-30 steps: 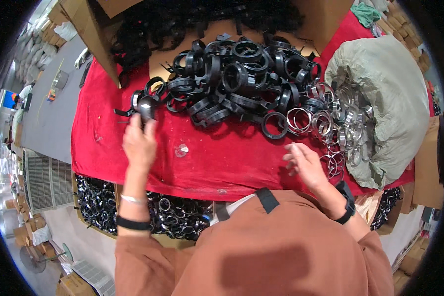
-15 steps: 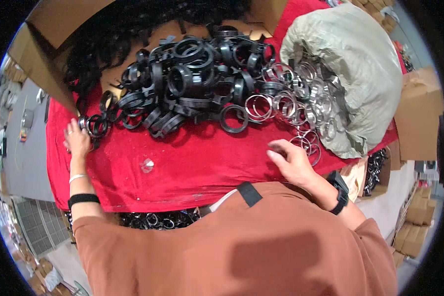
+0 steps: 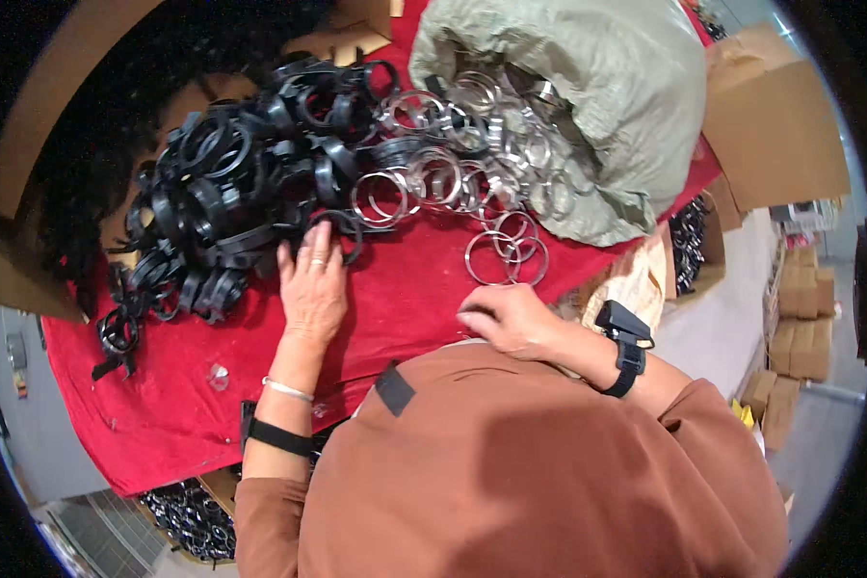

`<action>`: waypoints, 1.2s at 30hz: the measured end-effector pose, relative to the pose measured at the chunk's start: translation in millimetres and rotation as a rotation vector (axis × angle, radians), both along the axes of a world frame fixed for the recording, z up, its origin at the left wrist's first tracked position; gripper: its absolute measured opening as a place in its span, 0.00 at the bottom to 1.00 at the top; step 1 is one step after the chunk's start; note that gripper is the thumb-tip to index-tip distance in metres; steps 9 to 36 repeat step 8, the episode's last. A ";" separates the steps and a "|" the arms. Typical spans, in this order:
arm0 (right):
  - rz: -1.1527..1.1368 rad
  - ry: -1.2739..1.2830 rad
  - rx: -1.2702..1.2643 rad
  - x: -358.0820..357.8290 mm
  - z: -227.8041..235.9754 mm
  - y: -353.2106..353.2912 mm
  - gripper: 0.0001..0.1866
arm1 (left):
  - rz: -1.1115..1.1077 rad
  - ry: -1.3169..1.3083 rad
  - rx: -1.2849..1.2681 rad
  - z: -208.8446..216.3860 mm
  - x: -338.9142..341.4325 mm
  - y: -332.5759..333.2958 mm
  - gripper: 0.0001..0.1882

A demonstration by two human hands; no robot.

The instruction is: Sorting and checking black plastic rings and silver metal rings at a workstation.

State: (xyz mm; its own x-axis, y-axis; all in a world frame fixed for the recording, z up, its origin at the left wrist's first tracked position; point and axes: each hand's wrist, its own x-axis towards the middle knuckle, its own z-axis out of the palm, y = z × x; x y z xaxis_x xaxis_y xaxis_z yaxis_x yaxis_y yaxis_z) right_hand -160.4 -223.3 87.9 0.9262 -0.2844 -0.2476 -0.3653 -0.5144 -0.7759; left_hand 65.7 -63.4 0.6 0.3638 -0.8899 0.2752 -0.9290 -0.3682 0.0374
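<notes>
My left hand [image 3: 313, 289] lies with its fingers stretched out, the tips at the near edge of a black ring [image 3: 349, 241] at the front of a heap. That heap of black ring-shaped clamps [image 3: 202, 193] spreads over the left of the red cloth. My right hand [image 3: 511, 323] hovers near the cloth's front edge, loosely curled, a small gap between thumb and forefinger, with nothing visible in it. Just beyond it are several loose thin metal rings [image 3: 506, 255]. More shiny metal hoops [image 3: 438, 178] spill out of a pale woven sack [image 3: 588, 106].
Red cloth [image 3: 250, 337] covers the work surface. A cardboard box [image 3: 14, 270] full of dark parts stands at the far left. Another open carton [image 3: 771, 125] is on the right, beside a box of black clamps [image 3: 686, 246]. Under the front edge sits a bin of black parts [image 3: 193, 515].
My left hand has moved right from the heap's left end to the black ring at its front. My view has shifted right; the right hand stays near the metal rings, its fingers slightly more curled.
</notes>
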 end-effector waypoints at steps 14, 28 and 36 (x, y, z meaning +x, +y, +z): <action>-0.369 -0.133 -0.659 -59.4 -21.3 -36.2 0.35 | 0.145 1.321 -0.518 30.9 -1.9 -0.8 0.20; -0.369 -0.133 -0.659 -59.4 -21.3 -36.2 0.35 | 0.145 1.321 -0.518 30.9 -1.9 -0.8 0.20; -0.369 -0.133 -0.659 -59.4 -21.3 -36.2 0.35 | 0.145 1.321 -0.518 30.9 -1.9 -0.8 0.20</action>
